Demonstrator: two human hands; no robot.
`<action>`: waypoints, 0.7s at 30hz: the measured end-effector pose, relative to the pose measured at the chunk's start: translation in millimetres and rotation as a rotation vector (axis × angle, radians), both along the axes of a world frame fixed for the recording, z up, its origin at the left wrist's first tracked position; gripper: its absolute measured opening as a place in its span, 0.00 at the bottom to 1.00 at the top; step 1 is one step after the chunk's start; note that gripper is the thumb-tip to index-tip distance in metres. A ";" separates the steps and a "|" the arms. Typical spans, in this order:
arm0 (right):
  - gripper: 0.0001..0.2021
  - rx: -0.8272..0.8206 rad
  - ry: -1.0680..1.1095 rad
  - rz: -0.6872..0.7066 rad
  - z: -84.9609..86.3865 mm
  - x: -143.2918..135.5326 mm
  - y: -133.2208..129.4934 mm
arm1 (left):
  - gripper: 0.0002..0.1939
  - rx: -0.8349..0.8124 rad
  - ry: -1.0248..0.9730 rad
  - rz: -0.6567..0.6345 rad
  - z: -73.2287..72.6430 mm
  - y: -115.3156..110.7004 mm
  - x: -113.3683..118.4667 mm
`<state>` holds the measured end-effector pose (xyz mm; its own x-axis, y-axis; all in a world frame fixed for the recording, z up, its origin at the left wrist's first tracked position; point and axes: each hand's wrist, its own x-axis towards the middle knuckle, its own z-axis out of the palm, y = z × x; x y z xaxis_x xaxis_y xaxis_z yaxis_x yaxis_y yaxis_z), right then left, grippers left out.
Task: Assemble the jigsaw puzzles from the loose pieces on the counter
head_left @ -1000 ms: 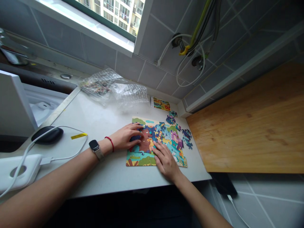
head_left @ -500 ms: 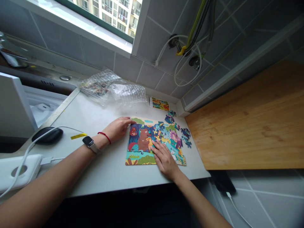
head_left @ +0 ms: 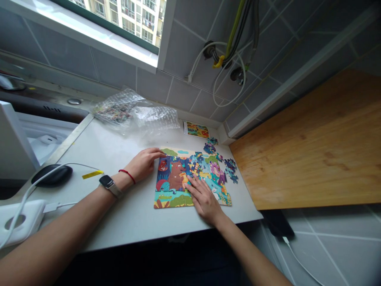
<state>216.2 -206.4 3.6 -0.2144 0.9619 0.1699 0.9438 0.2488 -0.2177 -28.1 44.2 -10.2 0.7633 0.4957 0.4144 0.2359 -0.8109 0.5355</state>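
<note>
A jigsaw puzzle (head_left: 178, 200) with a brown bear and other bright animals lies on the white tabletop, partly put together. My left hand (head_left: 145, 162) rests at its upper left corner, fingers stretched out and the tips touching the edge. Flat across the puzzle's lower middle lies my right hand (head_left: 205, 198), fingers extended, covering some of the picture. Loose pieces lie on the puzzle's upper middle. More loose puzzle pieces (head_left: 230, 170) are scattered along its right side. Neither hand visibly holds a piece.
Behind the puzzle are a picture card (head_left: 196, 129) and a crinkled clear plastic bag (head_left: 133, 113) with pieces inside. A black mouse (head_left: 53, 175), a white charger (head_left: 24, 222) and cables lie at left. A wooden board (head_left: 312, 151) borders the right side.
The view has shifted slightly, so most things sit a little further left. Both hands keep nearly the same places on the puzzle; the left fingers look slightly more bent.
</note>
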 end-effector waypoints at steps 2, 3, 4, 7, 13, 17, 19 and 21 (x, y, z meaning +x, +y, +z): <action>0.29 0.083 0.068 -0.006 0.8 -1.8 -0.3 | 0.33 0.008 -0.002 0.021 -2.0 0.9 -1.0; 0.28 0.130 0.111 0.001 1.8 -2.8 -0.7 | 0.33 0.011 -0.007 0.033 -3.3 1.5 -1.4; 0.27 0.178 0.158 0.010 3.2 -3.7 -1.2 | 0.33 0.015 -0.013 0.046 -4.8 2.4 -1.7; 0.23 0.314 0.281 0.010 7.9 -6.4 -3.7 | 0.28 0.038 -0.046 0.116 -9.2 5.3 -2.7; 0.18 0.451 0.378 -0.116 11.5 -7.9 -9.3 | 0.21 0.046 -0.107 0.263 -10.0 7.1 -6.7; 0.18 0.472 0.481 -0.186 20.7 4.2 -10.7 | 0.18 0.097 -0.076 0.265 -6.9 3.9 -7.5; 0.17 0.480 0.517 -0.199 28.9 22.1 -6.6 | 0.17 0.139 -0.043 0.254 -6.3 2.4 -6.8; 0.14 0.536 0.569 -0.265 37.2 50.3 4.1 | 0.17 0.189 -0.009 0.261 -6.2 0.8 -5.8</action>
